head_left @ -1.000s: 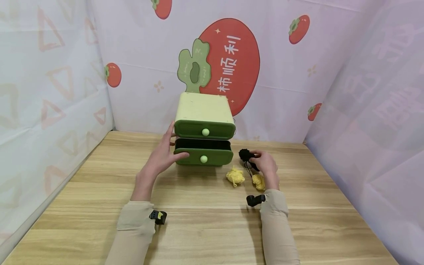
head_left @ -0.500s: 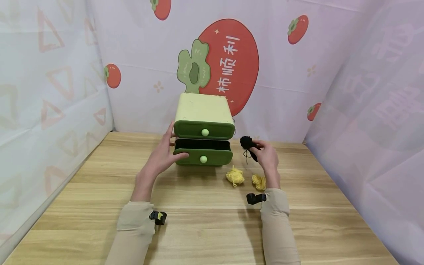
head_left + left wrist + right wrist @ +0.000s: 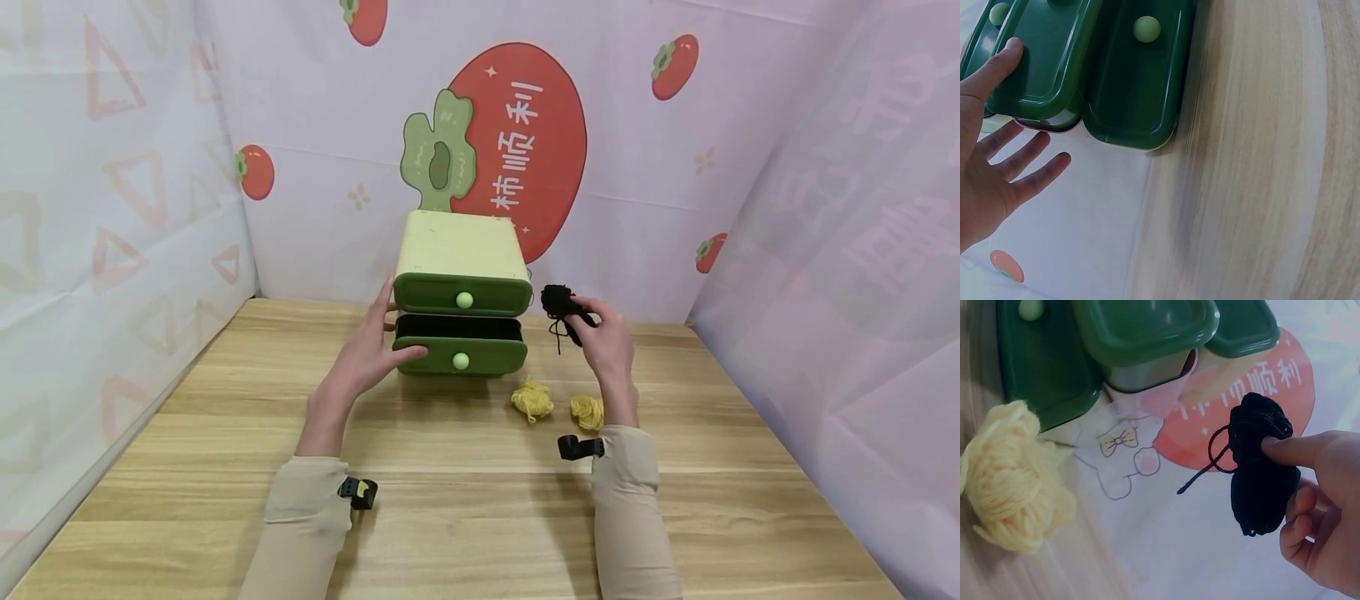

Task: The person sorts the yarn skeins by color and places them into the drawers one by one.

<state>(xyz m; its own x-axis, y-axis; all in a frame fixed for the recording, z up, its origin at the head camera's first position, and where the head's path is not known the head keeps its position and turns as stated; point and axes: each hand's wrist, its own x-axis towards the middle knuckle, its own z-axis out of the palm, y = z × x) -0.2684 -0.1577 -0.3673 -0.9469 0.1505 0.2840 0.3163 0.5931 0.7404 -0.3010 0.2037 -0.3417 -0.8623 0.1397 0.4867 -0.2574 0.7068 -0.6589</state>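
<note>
Head view, backdrop (image 3: 637, 192) printed with the characters 柿顺利, right hand (image 3: 609, 348) pinching a black yarn bundle (image 3: 558, 302) raised beside the drawer box (image 3: 459, 287), loose strand hanging down, left hand (image 3: 360, 360) fingers straight against the open lower drawer (image 3: 459, 353), two yellow yarn bundles (image 3: 532, 400) on the table (image 3: 465, 500).

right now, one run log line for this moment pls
left hand: thumb on open lower drawer | right hand: holds black yarn in air | two yellow yarn bundles on table

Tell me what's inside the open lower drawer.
The lower drawer stands pulled out, left hand on its front. Only a dark interior shows; nothing visible in it, but its floor is hidden behind the front. The black yarn is outside.
</note>
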